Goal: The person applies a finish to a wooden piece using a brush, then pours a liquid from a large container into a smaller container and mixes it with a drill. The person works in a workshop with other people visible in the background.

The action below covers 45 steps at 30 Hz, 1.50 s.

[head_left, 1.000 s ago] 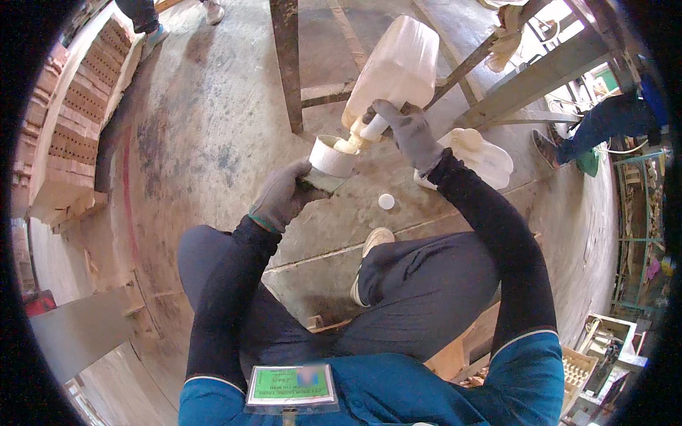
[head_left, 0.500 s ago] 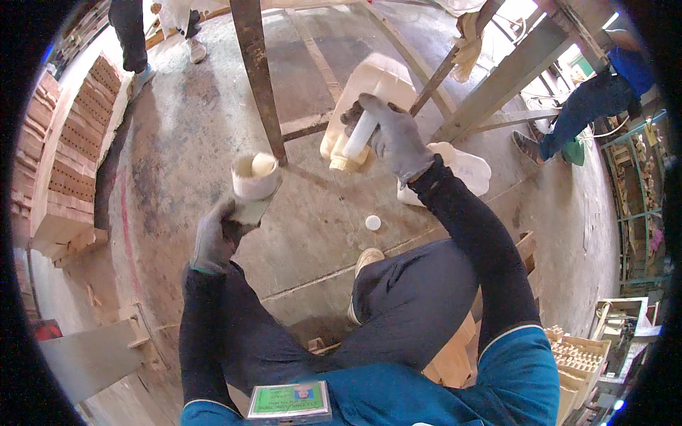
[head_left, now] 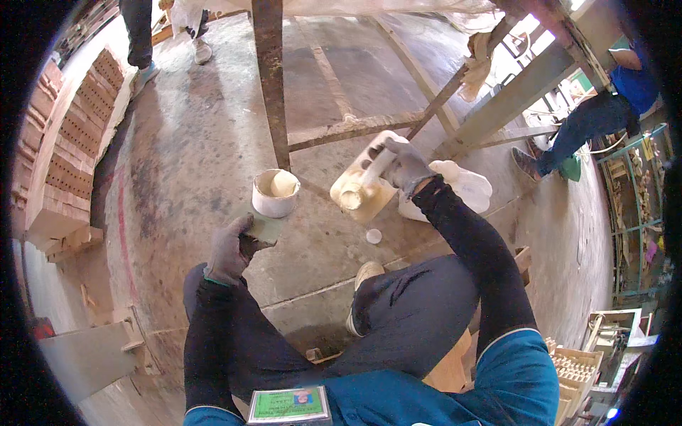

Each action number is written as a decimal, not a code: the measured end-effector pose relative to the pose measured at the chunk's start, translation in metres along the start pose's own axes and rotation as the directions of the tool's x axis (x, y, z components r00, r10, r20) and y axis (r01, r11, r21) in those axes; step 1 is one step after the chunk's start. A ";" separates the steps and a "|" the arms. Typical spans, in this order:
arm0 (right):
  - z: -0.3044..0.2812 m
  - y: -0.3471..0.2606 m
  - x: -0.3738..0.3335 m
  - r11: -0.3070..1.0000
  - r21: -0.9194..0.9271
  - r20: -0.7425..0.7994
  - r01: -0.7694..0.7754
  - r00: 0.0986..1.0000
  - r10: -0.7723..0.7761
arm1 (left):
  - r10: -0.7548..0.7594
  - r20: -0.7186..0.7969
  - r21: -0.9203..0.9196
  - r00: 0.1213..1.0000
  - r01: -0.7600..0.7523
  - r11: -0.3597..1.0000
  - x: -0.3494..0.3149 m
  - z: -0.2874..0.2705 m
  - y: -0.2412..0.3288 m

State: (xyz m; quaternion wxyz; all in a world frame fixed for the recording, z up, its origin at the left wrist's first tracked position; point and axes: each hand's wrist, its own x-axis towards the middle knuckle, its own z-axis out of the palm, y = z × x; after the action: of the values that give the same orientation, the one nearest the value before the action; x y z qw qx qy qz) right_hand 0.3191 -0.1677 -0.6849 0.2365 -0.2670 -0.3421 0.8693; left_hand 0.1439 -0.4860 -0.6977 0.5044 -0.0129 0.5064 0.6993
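My gloved left hand (head_left: 229, 250) is closed on a flat greenish piece (head_left: 264, 228). At the far end of that piece is a small white cup (head_left: 275, 201) with something cream-coloured inside; whether it rests on the piece or is joined to it, I cannot tell. My gloved right hand (head_left: 403, 167) grips the handle of a translucent plastic jug (head_left: 376, 200) holding yellowish contents. The jug leans with its uncapped mouth toward me, right of the cup and apart from it. A round white cap (head_left: 374, 236) lies on the floor below the jug.
Another white plastic jug (head_left: 462, 186) lies behind my right wrist. A rusty metal leg (head_left: 270, 85) rises beyond the cup. Stacked wooden blocks (head_left: 74, 149) line the left side. One person's legs (head_left: 135, 35) show at far left; another person (head_left: 590, 128) is at right.
My right hand has brought the jug down and nearer, its base dropping and its mouth now facing me. My left hand and the cup have shifted slightly right and nearer.
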 end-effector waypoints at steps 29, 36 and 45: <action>-0.195 0.158 -0.034 -0.640 -0.768 0.050 0.012 0.998 -0.041 | -0.027 0.039 0.039 0.999 0.025 0.999 0.014 0.031 -0.001; -0.213 0.161 -0.053 -0.630 -0.763 0.139 0.145 0.989 0.059 | -0.057 0.110 0.057 0.992 0.051 0.997 0.023 0.028 -0.007; -0.056 -0.074 0.016 -0.469 -0.870 0.422 0.153 0.724 -0.546 | -0.034 0.105 0.057 0.994 0.029 0.998 0.014 0.024 -0.006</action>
State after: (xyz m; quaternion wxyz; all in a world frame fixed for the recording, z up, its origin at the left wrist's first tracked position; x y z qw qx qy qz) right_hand 0.3593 -0.0842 -0.6713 0.2565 -0.3079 -0.9148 0.0508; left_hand 0.1531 -0.4594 -0.6971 0.5417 0.0302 0.4978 0.6767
